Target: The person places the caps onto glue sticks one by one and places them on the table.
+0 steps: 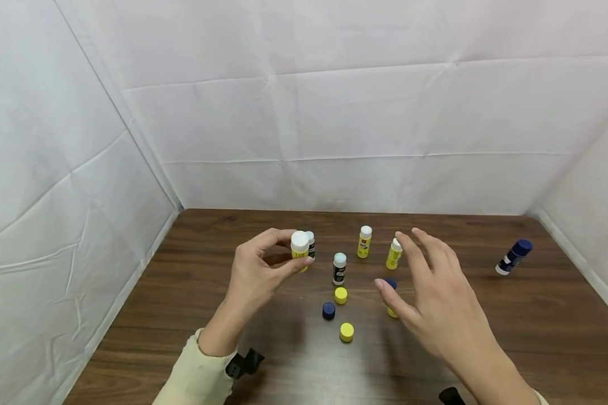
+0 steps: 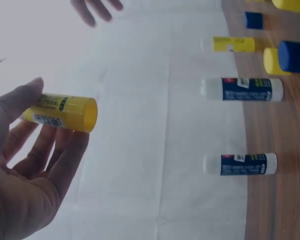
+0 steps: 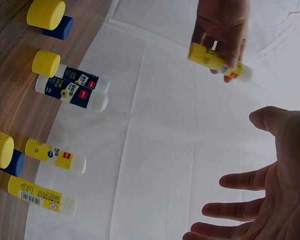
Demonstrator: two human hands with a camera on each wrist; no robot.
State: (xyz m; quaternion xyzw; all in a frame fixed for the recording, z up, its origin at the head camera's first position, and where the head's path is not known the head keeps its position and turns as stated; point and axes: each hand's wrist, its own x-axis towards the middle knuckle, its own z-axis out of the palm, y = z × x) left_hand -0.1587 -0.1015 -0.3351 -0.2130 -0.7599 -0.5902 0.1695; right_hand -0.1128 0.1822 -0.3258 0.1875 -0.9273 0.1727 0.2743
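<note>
Okay so left hand [image 1: 257, 269] pinches a yellow, white-topped plastic glue stick [image 1: 300, 242] above the brown wooden tabletop [image 1: 182, 287]; right hand [image 1: 438, 292] holds nothing, fingers [image 3: 245, 181] spread. Careless lowering could probably topple the dark-blue-and-white cylindrical stick [image 1: 311, 249] behind it.

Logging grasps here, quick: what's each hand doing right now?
Left hand: holding a yellow glue stick.
Right hand: open, holding nothing.
</note>
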